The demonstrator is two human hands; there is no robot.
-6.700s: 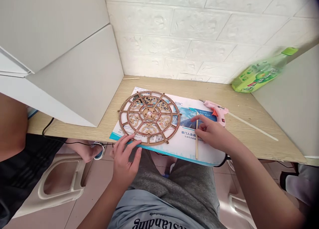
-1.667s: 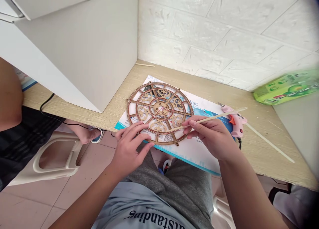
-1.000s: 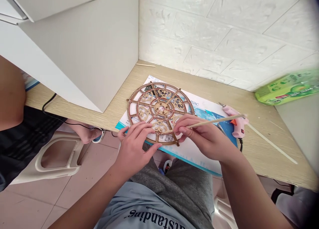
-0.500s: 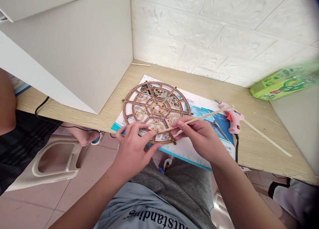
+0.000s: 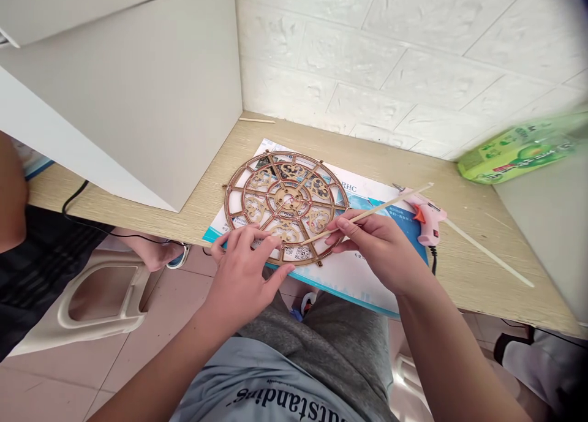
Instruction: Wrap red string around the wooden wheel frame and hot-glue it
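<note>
Right now the right hand [image 5: 381, 250] pinches a thin wooden stick [image 5: 390, 204], with its tip down on the near spokes of the fretwork disc [image 5: 285, 198]. The left hand [image 5: 243, 275] lies spread, fingertips pinning the disc's near rim. The stick seems to be getting lined up, and pushing it on calls for a steady disc. The disc's printed sheet [image 5: 362, 278] overhangs the desk [image 5: 459, 269] edge. A white cabinet [image 5: 138, 103] crowds the left and a glue gun [image 5: 429, 217] bounds the right.

The place looks like a plain craft nook in a home or small workroom. A narrow wood-grain counter [image 5: 459, 269] runs below a white brick-pattern wall [image 5: 390, 60] across the top of the frame. A white cabinet [image 5: 138, 103] fills the upper left. Pinkish floor tiles [image 5: 55, 379] and a plastic stool [image 5: 98, 323] show at lower left. A pink glue gun [image 5: 427, 215] and a green bottle [image 5: 514, 152] lie at right.
</note>
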